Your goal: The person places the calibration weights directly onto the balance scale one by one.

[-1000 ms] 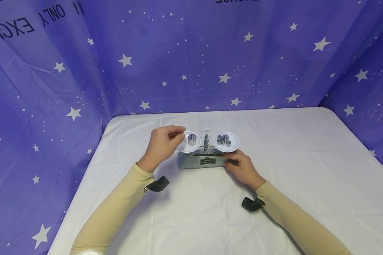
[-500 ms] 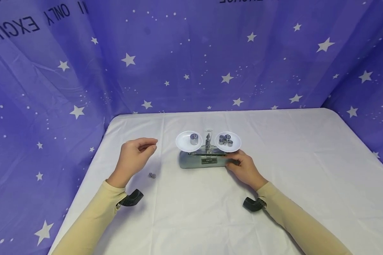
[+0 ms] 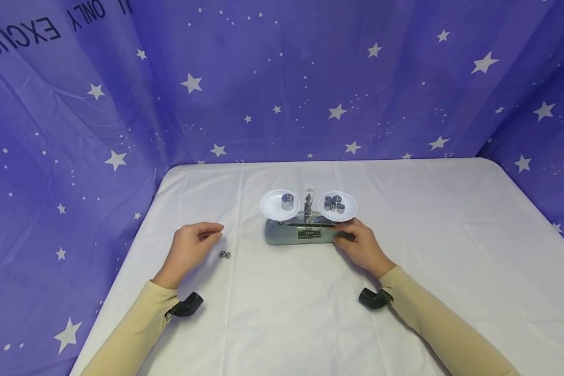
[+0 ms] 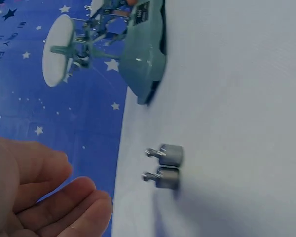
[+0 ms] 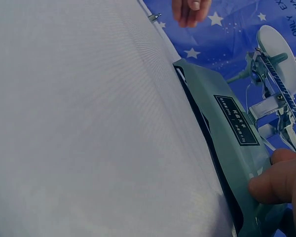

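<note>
A green-grey balance scale [image 3: 282, 235] stands on the table, nameplate facing me. One large metal weight [image 3: 288, 202] sits on its left white pan [image 3: 271, 207]. Several smaller weights [image 3: 337, 200] are grouped on the right pan [image 3: 351, 204]. My right hand [image 3: 364, 249] holds the scale's right end, its thumb [image 5: 266, 187] against the front of the base. Left of the scale, my left hand [image 3: 190, 248] hovers with loosely bent fingers, thumb apart from them and nothing between. Two small knobbed weights [image 4: 168, 167] stand side by side on the cloth near its fingertips.
White cloth [image 3: 282, 313] covers the table. A purple curtain with stars [image 3: 263, 78] hangs behind and along both sides. A black curved wrist mount [image 3: 188, 305] sticks out from the left sleeve, another black mount [image 3: 373, 298] from the right one.
My left hand has moved away from the left pan, leftward and down to beside the two small weights, which now show. My right hand has stayed at the scale's right end.
</note>
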Action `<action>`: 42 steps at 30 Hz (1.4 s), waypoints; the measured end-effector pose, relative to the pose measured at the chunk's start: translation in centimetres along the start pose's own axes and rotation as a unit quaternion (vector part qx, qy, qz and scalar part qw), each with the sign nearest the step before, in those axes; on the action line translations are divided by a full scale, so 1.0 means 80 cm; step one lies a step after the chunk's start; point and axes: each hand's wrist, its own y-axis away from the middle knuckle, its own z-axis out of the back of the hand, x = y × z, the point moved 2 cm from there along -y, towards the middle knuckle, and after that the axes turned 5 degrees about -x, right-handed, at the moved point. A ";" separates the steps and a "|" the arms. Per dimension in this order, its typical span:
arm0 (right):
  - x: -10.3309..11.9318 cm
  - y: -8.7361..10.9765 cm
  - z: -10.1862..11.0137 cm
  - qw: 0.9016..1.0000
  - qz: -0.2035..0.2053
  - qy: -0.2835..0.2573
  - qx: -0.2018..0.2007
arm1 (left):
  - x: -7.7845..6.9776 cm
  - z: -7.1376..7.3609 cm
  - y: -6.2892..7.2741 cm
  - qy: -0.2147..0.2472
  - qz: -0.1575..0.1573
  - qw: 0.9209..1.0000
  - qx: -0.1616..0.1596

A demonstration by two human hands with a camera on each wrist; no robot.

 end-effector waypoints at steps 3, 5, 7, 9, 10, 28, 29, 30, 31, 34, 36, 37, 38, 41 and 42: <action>-0.001 0.001 0.000 1.000 0.002 0.002 0.000 | 0.007 -0.002 0.005 -0.004 0.001 1.000 0.009; -0.001 0.001 0.000 1.000 0.005 0.002 -0.002 | 0.011 -0.004 0.008 -0.005 0.000 1.000 0.013; -0.001 0.002 0.001 1.000 0.006 0.000 -0.003 | 0.014 -0.005 0.010 -0.007 -0.002 1.000 0.015; 0.001 0.002 0.001 1.000 0.006 -0.007 -0.004 | 0.017 -0.005 0.012 -0.009 0.000 1.000 0.016; 0.002 0.003 0.002 1.000 0.006 -0.008 -0.004 | 0.019 -0.006 0.012 -0.011 0.000 1.000 0.015; 0.000 0.002 -0.001 1.000 0.005 -0.004 0.004 | 0.036 -0.018 0.018 -0.012 -0.001 1.000 0.027; 0.001 0.002 -0.001 1.000 0.006 -0.003 0.004 | 0.037 -0.018 0.018 -0.011 0.000 1.000 0.028; 0.001 0.002 -0.001 1.000 0.005 -0.003 0.004 | 0.037 -0.018 0.018 -0.010 -0.001 1.000 0.030; 0.002 0.002 -0.001 1.000 0.005 -0.002 0.004 | 0.037 -0.018 0.018 -0.010 -0.001 0.999 0.031; 0.003 0.002 0.001 1.000 0.003 0.000 0.003 | 0.038 -0.017 0.017 -0.010 0.001 0.999 0.039; 0.004 0.003 0.001 1.000 0.004 0.000 0.001 | 0.037 -0.016 0.017 -0.010 0.001 0.999 0.047; 0.005 0.003 0.002 1.000 0.005 0.000 0.000 | 0.037 -0.015 0.017 -0.010 0.001 0.999 0.050; 0.005 0.003 0.002 1.000 0.006 0.000 -0.001 | 0.037 -0.015 0.017 -0.010 -0.001 0.999 0.053; 0.006 0.003 0.002 1.000 0.005 0.001 -0.002 | 0.037 -0.014 0.017 -0.006 0.000 0.998 0.063; 0.005 0.002 0.002 1.000 0.004 0.001 -0.003 | 0.037 -0.014 0.018 -0.004 0.000 0.998 0.066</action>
